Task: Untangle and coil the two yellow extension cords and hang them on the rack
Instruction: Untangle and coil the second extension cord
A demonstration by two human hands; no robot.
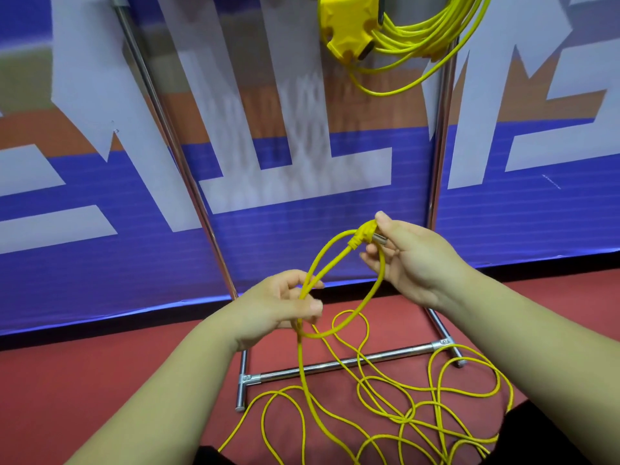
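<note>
– Two cords: where is each, measured from the rack (339,363)?
– One coil (432,31) hangs at the rack's top right, against the right post, with its socket block (345,25) on the side toward the left post. The loose cord (385,401) sprawls in crossing loops on the floor (100,391), over the rack's base bar and in front of it.
– And the hands?
– Both are raised in front of the rack, above the base bar. The right hand (419,263) pinches the plug (364,233) between thumb and forefinger, a metal prong pointing toward the palm. Its other fingers are loosely curled beneath.
– The left?
– The left hand (278,307) is lower and nearer the left post. Thumb and curled fingers pinch two strands together.
– What joins them?
– A loop (370,297): from the plug it runs down to the left hand, then sweeps round below and up past the right hand's lower fingers. From the left hand the cord drops to the tangle by the base bar.
– Behind the rack?
– A banner (302,169) in blue, white and orange, just behind the posts.
</note>
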